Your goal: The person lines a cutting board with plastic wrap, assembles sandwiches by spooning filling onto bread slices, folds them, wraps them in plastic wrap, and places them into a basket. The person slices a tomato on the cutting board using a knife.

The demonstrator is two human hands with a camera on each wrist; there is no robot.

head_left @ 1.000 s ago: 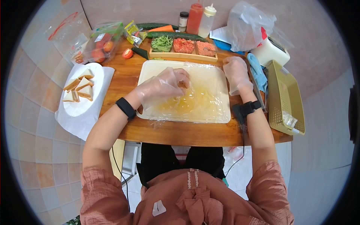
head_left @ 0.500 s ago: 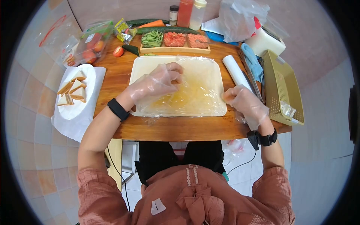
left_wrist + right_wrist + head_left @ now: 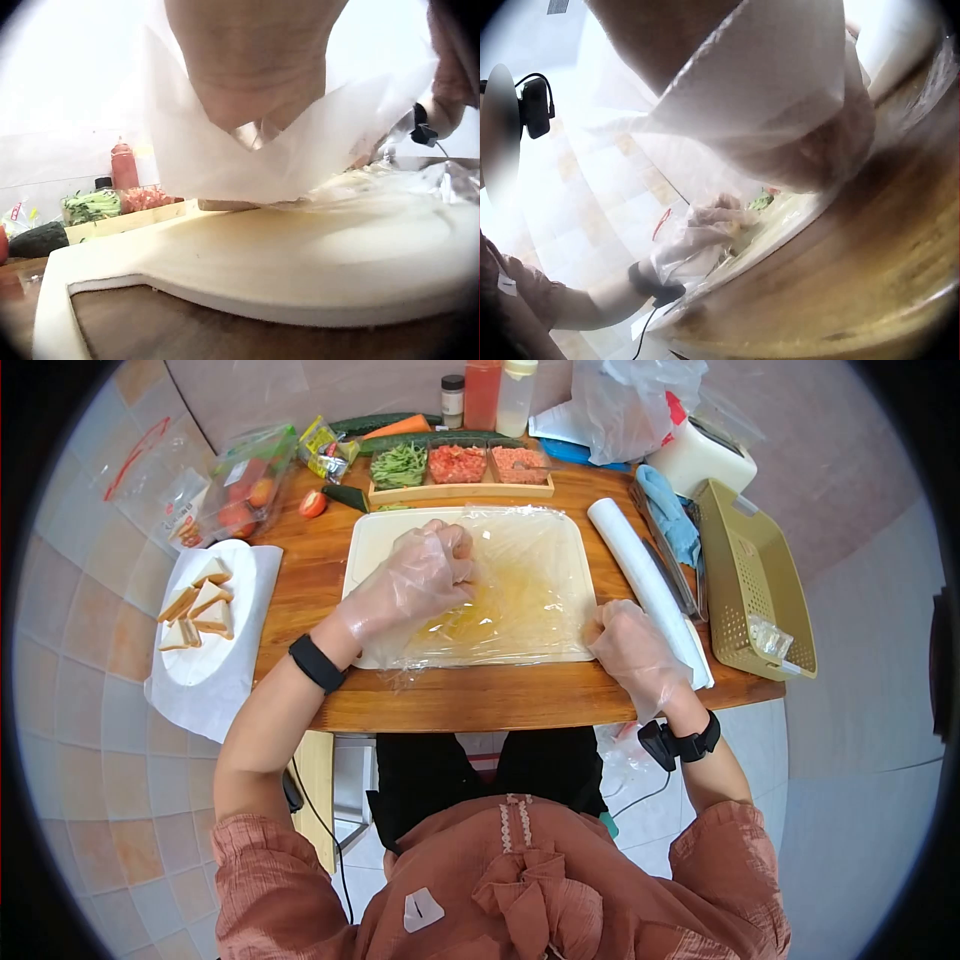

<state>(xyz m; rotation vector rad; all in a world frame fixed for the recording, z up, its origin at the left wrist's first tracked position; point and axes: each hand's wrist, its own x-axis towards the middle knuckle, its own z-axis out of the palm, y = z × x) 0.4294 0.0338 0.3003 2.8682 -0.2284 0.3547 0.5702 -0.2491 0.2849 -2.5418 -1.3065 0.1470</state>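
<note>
- The cutting board [image 3: 368, 545] lies flat on the wooden table [image 3: 480, 705], its long axis running left to right.
- Wrinkled clear film [image 3: 535, 615] covers much of the board, yellow showing around the middle.
- The gloved left hand [image 3: 415, 580], fingers curled, is over the board's left half; whether it pinches film, I cannot tell.
- The gloved right hand [image 3: 640, 650] is at the board's right edge; its grip is hidden.
- Just beside it, a white roll [image 3: 637, 565] points lengthwise away, far end slanting left.
</note>
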